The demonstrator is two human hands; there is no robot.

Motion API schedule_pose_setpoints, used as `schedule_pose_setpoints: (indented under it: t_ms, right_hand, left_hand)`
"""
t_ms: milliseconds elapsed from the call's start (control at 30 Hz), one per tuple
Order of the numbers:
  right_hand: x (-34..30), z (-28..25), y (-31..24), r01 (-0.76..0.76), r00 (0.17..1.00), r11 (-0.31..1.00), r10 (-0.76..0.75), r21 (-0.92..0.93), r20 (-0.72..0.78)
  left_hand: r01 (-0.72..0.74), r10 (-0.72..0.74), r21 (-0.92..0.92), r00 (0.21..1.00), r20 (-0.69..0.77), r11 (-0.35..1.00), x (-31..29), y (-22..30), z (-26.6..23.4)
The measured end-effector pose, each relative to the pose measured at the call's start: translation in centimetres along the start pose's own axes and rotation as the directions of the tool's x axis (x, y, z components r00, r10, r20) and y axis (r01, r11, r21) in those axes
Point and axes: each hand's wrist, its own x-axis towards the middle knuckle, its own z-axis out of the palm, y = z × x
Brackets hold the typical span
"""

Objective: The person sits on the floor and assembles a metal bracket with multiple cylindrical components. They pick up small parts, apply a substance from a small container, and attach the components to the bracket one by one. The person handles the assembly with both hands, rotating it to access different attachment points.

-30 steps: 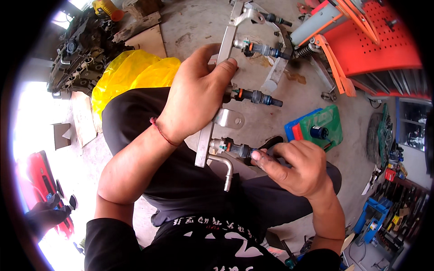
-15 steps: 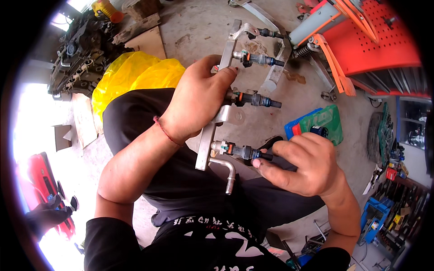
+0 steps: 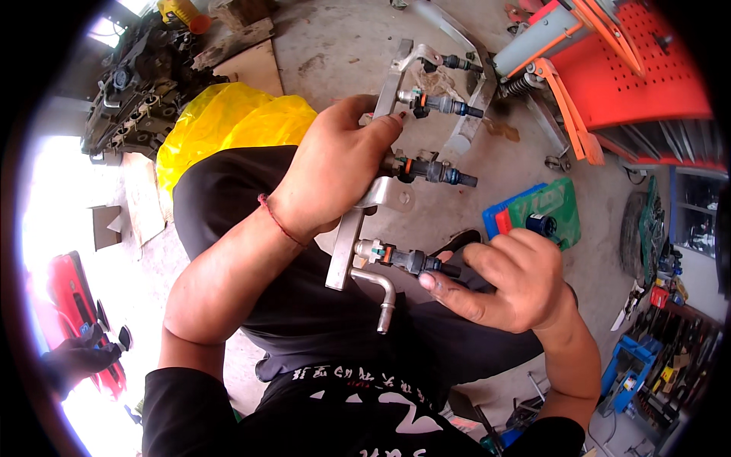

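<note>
A silver metal fuel rail (image 3: pixel 346 247) with several black fuel injectors (image 3: pixel 438 171) along it is held up over my lap. My left hand (image 3: pixel 335 156) is closed around the rail's middle, its thumb near the upper injectors. From the rail's near end a bent metal pipe (image 3: pixel 388 297) curves downward. My right hand (image 3: pixel 514 278) has curled fingers and a thumb set against the tip of the nearest injector (image 3: pixel 415 260). That tip lies between thumb and forefinger; the finger's contact is partly hidden.
A yellow plastic bag (image 3: pixel 236 118) and a dark engine part (image 3: pixel 137 99) are at the far left. Beyond my right hand lies a green case (image 3: pixel 560 202). A red perforated cabinet (image 3: pixel 624 76) and an orange-grey jack (image 3: pixel 548 46) stand far right. Tools hang at right.
My right thumb and hand have shifted slightly left along the nearest injector. The rail has tilted a little, its far end moving right. My left hand keeps its grip.
</note>
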Motion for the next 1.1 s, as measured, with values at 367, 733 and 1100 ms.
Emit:
schedule_pose_setpoints:
  t_ms: [367,733,1100]
  right_hand:
    - [0.5,-0.4,0.4,-0.169,0.985,0.92,0.168,0.353,0.035]
    - [0.4,0.9,-2.1,-0.635,0.383,-0.42,0.558,0.648,0.736]
    - [0.3,2.8,-3.2,-0.663,0.417,-0.22,0.686,0.716,0.597]
  left_hand:
    - [-0.083,0.083,0.013,0.996,-0.028,0.996,0.1,-0.6,0.2]
    - [-0.353,0.369,0.123,0.917,-0.152,0.928,-1.6,1.0,1.0]
    - [-0.377,0.396,0.141,0.907,-0.142,0.915,-2.1,1.3,1.0]
